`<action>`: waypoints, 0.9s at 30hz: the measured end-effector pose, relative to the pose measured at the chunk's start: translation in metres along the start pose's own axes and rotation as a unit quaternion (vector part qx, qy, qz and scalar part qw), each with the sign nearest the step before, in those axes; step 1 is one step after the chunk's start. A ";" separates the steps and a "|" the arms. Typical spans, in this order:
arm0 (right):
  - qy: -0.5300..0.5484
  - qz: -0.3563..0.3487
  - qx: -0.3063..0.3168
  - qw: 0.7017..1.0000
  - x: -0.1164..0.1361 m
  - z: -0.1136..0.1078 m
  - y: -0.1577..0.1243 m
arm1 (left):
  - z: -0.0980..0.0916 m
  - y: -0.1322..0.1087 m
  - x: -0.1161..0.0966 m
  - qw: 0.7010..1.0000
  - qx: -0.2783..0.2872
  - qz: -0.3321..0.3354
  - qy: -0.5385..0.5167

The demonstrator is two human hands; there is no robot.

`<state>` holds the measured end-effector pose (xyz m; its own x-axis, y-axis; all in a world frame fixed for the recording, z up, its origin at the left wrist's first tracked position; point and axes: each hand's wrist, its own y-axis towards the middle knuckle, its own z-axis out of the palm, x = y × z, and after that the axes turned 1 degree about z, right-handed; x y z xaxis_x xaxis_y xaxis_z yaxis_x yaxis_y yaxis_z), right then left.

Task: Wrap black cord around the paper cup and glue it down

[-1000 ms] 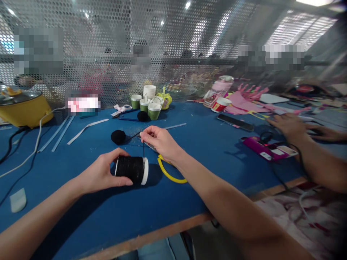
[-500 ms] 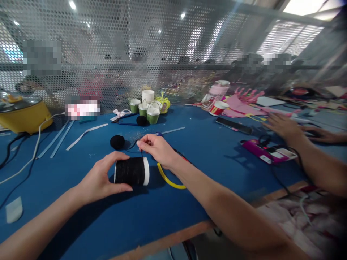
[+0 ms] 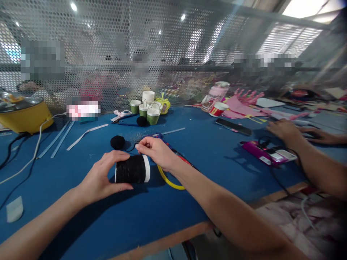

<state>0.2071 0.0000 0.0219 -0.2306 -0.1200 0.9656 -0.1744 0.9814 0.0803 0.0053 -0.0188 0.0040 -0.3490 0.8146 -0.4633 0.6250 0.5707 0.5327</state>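
- Exposure medium-dim overall; small overhead lamps (image 3: 73,7) flare as white dots through the perforated panel (image 3: 116,32).
- Skylight (image 3: 309,11) top right blown out.
- Long soft shadow under the left hand (image 3: 99,177) and forearm, on the blue tabletop (image 3: 217,202).
- Black ball (image 3: 118,142) crushed nearly to flat black.
- Wide-angle stretch toward the edges; right edge smeared, dark corners.
- Background behind panel hazy, with pixelated patches.
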 end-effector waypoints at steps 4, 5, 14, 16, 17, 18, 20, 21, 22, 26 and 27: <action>0.003 0.008 0.004 1.000 0.001 0.001 0.000 | 0.001 0.000 0.000 1.000 -0.008 0.015 0.008; 0.007 0.012 0.006 1.000 0.001 0.001 0.000 | 0.001 0.000 0.000 1.000 -0.011 0.018 0.012; 0.017 0.023 0.011 1.000 0.003 0.001 0.000 | 0.001 0.000 0.000 0.997 -0.023 0.050 0.062; 0.018 0.025 0.012 0.999 0.002 0.001 0.000 | 0.001 0.000 0.000 0.997 -0.024 0.049 0.060; 0.018 0.027 0.012 0.999 0.002 0.001 0.001 | 0.002 0.000 0.000 0.997 -0.025 0.048 0.060; 0.020 0.029 0.013 0.999 0.001 0.001 0.001 | 0.002 0.000 0.000 0.997 -0.026 0.048 0.060; 0.024 0.033 0.015 0.999 0.001 0.001 0.002 | 0.002 0.001 0.000 0.996 -0.027 0.048 0.064; 0.027 0.034 0.017 0.999 0.000 0.001 0.002 | 0.002 0.001 0.000 0.996 -0.026 0.050 0.067; 0.030 0.035 0.019 0.999 0.000 0.000 0.002 | 0.002 0.001 0.000 0.996 -0.026 0.053 0.071; 0.028 0.040 0.026 0.998 0.000 0.000 0.003 | 0.002 0.001 0.000 0.994 -0.023 0.068 0.080; 0.028 0.042 0.027 0.998 0.000 0.000 0.003 | 0.002 0.001 0.000 0.994 -0.022 0.070 0.081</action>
<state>0.2067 0.0025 0.0224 -0.1924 -0.0271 0.9809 -0.2092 0.9778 -0.0140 0.0071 -0.0188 0.0033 -0.3716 0.8902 -0.2636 0.6456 0.4518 0.6157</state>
